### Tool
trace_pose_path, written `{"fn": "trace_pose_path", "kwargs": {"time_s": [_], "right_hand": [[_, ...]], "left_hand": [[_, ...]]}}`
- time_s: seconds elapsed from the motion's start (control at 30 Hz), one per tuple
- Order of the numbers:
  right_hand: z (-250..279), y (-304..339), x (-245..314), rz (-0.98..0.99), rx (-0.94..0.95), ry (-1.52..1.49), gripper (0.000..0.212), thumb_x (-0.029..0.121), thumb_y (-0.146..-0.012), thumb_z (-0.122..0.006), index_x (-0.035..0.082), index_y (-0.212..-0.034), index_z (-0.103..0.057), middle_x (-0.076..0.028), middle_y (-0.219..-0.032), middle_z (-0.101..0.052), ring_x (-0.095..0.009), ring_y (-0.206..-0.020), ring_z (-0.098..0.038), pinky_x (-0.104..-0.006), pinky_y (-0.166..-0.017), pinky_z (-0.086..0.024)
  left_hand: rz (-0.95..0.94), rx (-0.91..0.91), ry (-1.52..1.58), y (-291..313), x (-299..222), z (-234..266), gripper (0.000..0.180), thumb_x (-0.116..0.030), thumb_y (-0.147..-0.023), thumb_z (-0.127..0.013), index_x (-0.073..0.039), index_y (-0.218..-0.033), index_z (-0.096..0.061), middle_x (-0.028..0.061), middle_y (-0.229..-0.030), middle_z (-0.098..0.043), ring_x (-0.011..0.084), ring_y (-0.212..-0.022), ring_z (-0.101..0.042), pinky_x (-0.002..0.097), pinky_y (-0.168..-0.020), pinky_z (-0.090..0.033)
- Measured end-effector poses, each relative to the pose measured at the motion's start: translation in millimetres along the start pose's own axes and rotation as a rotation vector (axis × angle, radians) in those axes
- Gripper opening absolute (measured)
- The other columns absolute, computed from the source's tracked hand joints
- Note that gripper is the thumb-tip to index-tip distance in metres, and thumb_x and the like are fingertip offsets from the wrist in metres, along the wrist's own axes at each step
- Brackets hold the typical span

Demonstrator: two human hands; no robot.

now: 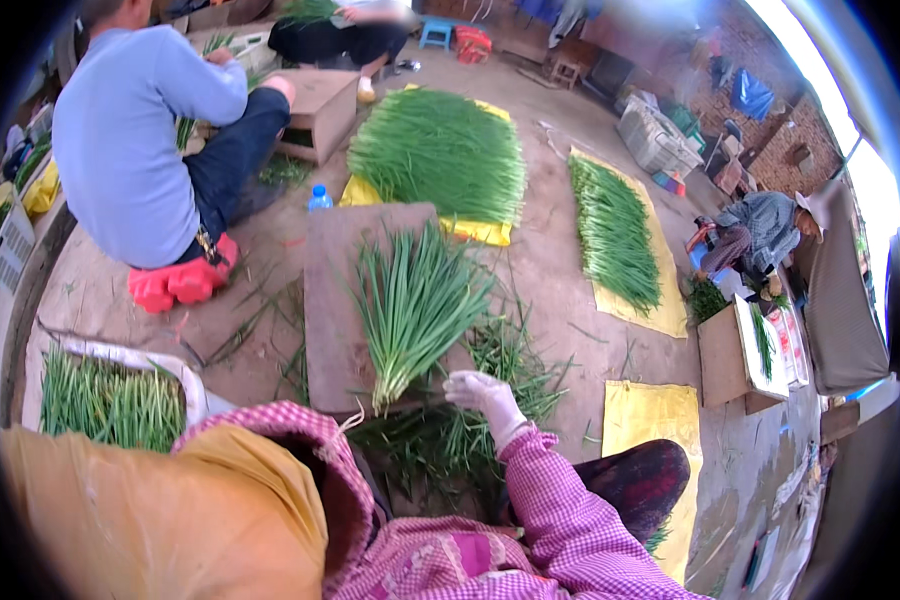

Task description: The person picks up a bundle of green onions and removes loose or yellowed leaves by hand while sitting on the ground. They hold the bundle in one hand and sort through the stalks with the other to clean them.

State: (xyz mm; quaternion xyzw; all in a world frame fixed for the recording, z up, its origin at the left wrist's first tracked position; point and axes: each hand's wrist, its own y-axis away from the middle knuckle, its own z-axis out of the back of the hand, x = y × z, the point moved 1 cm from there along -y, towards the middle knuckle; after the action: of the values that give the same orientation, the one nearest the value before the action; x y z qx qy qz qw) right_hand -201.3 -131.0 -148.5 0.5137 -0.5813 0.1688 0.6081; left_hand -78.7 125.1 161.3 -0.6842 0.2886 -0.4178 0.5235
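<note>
A fanned bunch of garlic chives [415, 300] lies on a low brown wooden stand [332, 270] in front of me. Its pale stem ends point toward me. Just right of those ends is my right hand [485, 397], in a white glove, with fingers stretched out and nothing held. The pink checked sleeve [560, 490] leads to it. My left hand does not show; pink checked cloth and a large orange-yellow cover [170, 510] fill the lower left. Loose green leaves [420, 445] are heaped below the stand's near edge.
A white crate [192, 385] of chives stands at left. Chives are spread on yellow sheets [675, 315] ahead and right; another yellow sheet [650, 425] lies nearer. A co-worker [135, 140] sits front left, another [760, 235] far right. A blue-capped bottle [320, 198] stands behind the stand.
</note>
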Motion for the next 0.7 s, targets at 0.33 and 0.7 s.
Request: {"fn": "trace_pose_path", "kwargs": {"time_s": [0.33, 0.7], "right_hand": [[0.5, 9.6, 2.2, 0.007, -0.029, -0.029, 0.034, 0.025, -0.091, -0.052, -0.001, -0.114, -0.056, -0.015, -0.107, -0.064, -0.024, -0.094, -0.063, -0.0339, -0.085, -0.048], [13.9, -2.6, 0.1, -0.009, -0.027, -0.060, 0.030, 0.023, -0.093, -0.047, 0.003, -0.113, -0.058, -0.012, -0.105, -0.065, -0.021, -0.093, -0.064, -0.0328, -0.085, -0.047]], "left_hand": [[-0.063, 0.107, 0.026, 1.4, 1.6, -30.2, 0.036, -0.019, -0.078, -0.060, 0.001, -0.107, -0.054, 0.0146, -0.094, -0.060, 0.0219, -0.086, -0.059, 0.0339, -0.076, -0.047], [0.058, 0.102, -0.108, -16.2, 15.5, -47.8, 0.027, -0.012, -0.079, -0.059, 0.000, -0.103, -0.055, 0.0137, -0.091, -0.060, 0.0217, -0.085, -0.059, 0.0344, -0.075, -0.047]]}}
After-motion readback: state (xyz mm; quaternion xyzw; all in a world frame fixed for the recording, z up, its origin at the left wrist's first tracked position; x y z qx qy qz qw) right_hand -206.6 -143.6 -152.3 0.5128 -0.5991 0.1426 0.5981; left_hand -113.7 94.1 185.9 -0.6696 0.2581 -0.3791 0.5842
